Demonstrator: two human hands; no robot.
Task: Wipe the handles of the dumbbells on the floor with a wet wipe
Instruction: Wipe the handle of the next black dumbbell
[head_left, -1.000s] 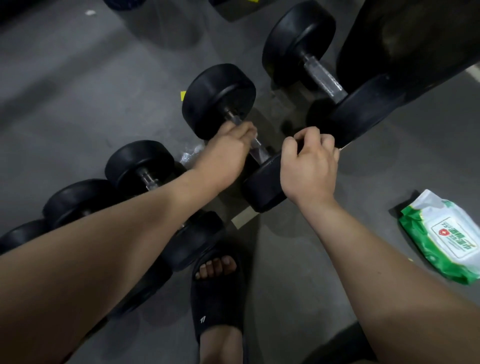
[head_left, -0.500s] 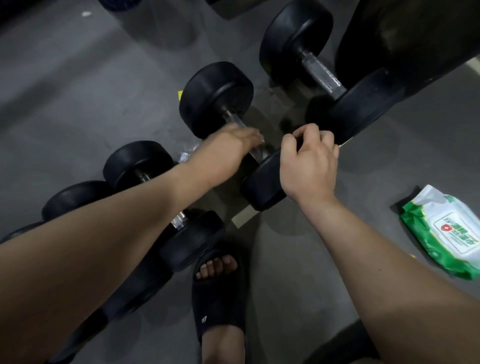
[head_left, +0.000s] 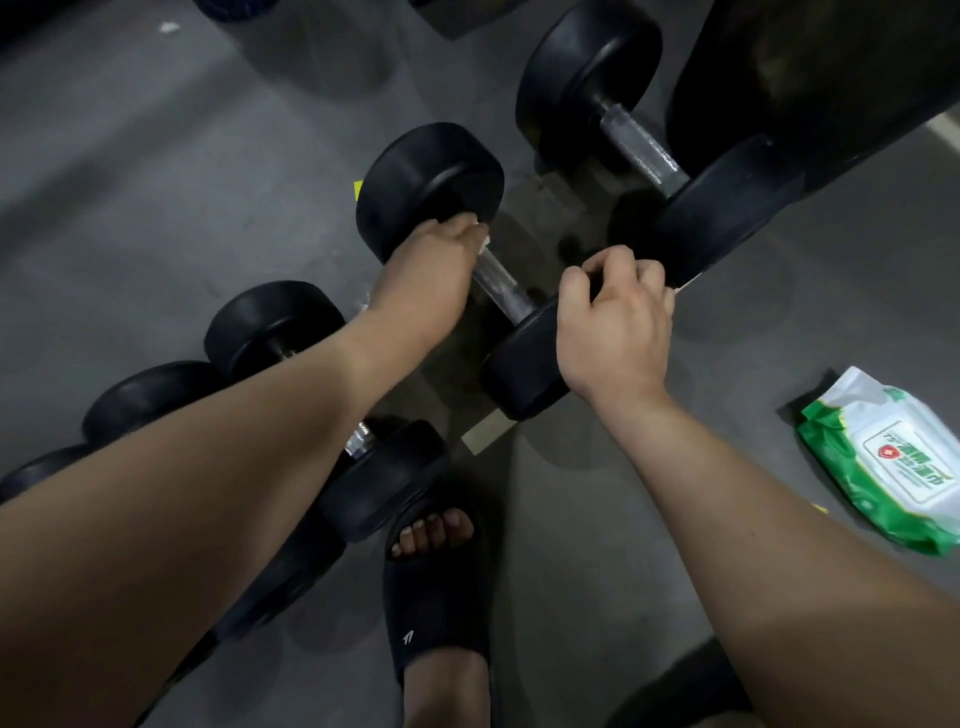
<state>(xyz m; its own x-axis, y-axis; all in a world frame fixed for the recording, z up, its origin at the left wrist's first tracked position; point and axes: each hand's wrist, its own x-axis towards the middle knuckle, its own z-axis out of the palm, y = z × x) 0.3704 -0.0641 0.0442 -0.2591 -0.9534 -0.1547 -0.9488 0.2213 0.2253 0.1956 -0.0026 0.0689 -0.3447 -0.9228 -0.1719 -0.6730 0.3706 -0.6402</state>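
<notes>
1. On the floor (head_left: 156, 156), in the middle of the row, lies the dumbbell (head_left: 426, 176) now being worked on. It sits between a larger dumbbell (head_left: 641, 148) behind it and smaller ones (head_left: 275, 322) to the left.
2. Change noted: the left hand (head_left: 441, 254) has moved along the handle (head_left: 501, 288). Half a second ago it was near the middle. It is now hard against the far head.
3. The left hand is clenched round the bar. A corner of the wet wipe (head_left: 484, 238) shows white at the fingertips, so the wipe is held between palm and metal.
4. The right hand (head_left: 618, 322) has not shifted. Its fingers are curled over the top rim of the near head (head_left: 524, 364), grasping it, apparently to stop the weight rolling.
5. Assessment: this is one stroke of a back-and-forth rub. In my judgement this handle is mid-clean, not finished. The handles of the neighbouring dumbbells show no wipe on them at this moment.
6. Condition of the handle: bare grey metal, knurled, with pale scuffed patches. The stretch between the left hand and the near head is exposed. Whether it is wet cannot be told.
7. Both heads are matt black and round, resting on the floor.
8. The green and white wipe pack (head_left: 883, 457) lies well apart on the right.
</notes>
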